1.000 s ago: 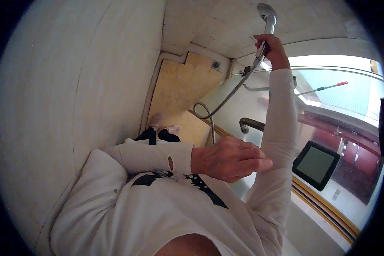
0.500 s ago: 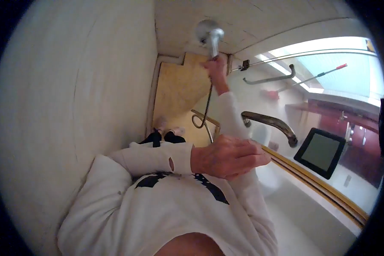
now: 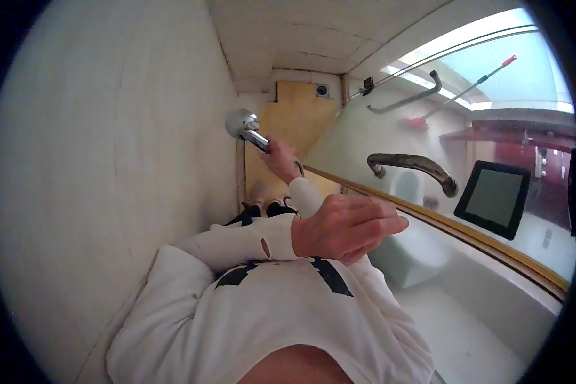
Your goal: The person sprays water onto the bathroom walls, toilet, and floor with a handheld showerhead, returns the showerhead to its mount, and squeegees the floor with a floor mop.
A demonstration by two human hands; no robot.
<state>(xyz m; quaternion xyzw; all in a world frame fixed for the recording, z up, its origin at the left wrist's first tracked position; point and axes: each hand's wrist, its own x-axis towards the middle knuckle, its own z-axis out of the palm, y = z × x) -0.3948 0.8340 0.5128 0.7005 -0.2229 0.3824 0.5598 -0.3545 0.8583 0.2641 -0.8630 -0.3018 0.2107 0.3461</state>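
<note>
My right hand point(image 3: 280, 158) grips the handle of a chrome shower head point(image 3: 241, 124), held out in front of me near the left wall. A short piece of the hose point(image 3: 299, 166) shows by the wrist. Across my chest, my left hand point(image 3: 351, 228) is closed, with fingers curled and pressed together; whether anything is inside them is hidden. The left forearm passes over the right sleeve and covers part of it. Close by on the right stands a glass panel with a gold-coloured bottom rail point(image 3: 467, 238) and a curved metal handle point(image 3: 416, 168).
A pale wall point(image 3: 121, 160) runs close along my left. The floor point(image 3: 294, 115) has a drain point(image 3: 322, 90) in the far corner. Beyond the glass are a dark-framed rectangular panel point(image 3: 494, 200) and a red-ended pole point(image 3: 467, 89). A second handle point(image 3: 409, 96) is further off.
My right hand has brought the shower head left and nearer to me, towards the left wall. The floor drain now shows. My left hand stays closed, almost in place; the view has shifted slightly.
</note>
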